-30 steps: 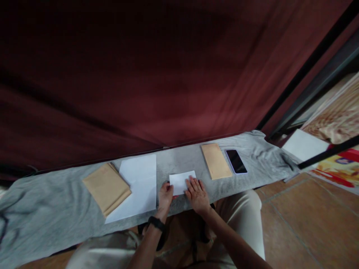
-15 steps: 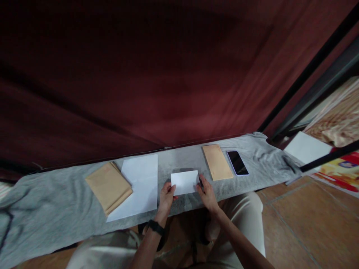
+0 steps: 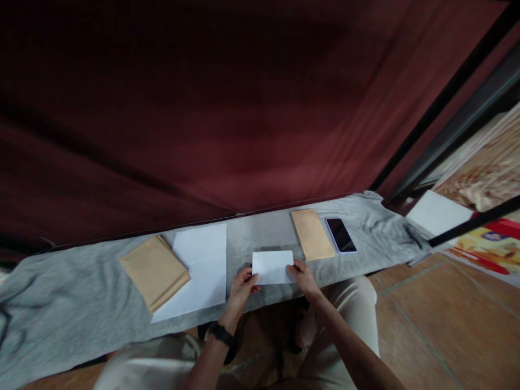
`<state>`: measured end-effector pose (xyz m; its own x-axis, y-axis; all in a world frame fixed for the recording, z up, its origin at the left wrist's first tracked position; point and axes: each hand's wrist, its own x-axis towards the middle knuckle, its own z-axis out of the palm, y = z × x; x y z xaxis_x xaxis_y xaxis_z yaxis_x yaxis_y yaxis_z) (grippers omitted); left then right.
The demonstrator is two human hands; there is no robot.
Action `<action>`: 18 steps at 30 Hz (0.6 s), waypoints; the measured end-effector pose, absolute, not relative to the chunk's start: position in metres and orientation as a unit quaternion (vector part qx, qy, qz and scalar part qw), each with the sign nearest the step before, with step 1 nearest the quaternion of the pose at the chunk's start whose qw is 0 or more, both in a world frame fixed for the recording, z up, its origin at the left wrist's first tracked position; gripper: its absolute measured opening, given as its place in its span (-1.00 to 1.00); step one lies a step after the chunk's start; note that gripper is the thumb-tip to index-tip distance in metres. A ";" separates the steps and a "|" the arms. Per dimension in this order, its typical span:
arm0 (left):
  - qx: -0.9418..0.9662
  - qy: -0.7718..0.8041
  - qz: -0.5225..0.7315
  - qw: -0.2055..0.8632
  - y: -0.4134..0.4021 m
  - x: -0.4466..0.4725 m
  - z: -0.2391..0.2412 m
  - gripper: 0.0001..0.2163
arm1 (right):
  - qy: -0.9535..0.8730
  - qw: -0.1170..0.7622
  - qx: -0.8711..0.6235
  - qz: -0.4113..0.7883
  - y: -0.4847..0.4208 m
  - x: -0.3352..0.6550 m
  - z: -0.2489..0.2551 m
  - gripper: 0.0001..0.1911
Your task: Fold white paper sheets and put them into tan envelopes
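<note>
A small folded white paper [image 3: 272, 266] is held up just above the grey cloth [image 3: 81, 303] that covers the narrow table. My left hand [image 3: 242, 286] pinches its lower left corner, and my right hand [image 3: 303, 275] pinches its right edge. Both hands are closed on the paper. A black band sits on my left wrist. Right of the paper lies a single brown envelope [image 3: 312, 234], and beside that a dark phone [image 3: 340, 235].
A flat white sheet [image 3: 199, 271] lies left of my hands, with a stack of brown envelopes [image 3: 154, 272] partly on its left edge. A dark red curtain [image 3: 227, 108] hangs behind the table. More white paper [image 3: 436, 213] rests at the far right, beyond a black bar.
The folded paper was pressed flat on the cloth under my right palm. Both hands have since taken it by its edges and lifted it slightly, shifting it to the right.
</note>
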<state>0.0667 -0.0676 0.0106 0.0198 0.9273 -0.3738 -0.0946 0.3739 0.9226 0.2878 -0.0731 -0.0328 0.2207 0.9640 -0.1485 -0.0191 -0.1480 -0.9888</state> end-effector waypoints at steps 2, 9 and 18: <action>0.369 0.564 0.424 0.605 -0.068 0.066 0.010 -0.68 | -0.406 0.515 -0.590 0.472 -0.073 0.288 -0.036 -0.48; 0.360 0.577 0.434 0.591 -0.067 0.066 0.005 -0.75 | -0.438 0.506 -0.602 0.435 -0.070 0.288 -0.045 -0.51; 0.357 0.602 0.434 0.567 -0.059 0.067 -0.002 -0.74 | -0.482 0.508 -0.624 0.347 -0.065 0.284 -0.042 -0.66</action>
<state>0.0667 -0.0591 -0.0018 -0.1012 0.9221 -0.3736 -0.0626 0.3689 0.9274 0.2843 -0.0654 -0.0424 0.2951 0.9538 0.0557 0.2493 -0.0206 -0.9682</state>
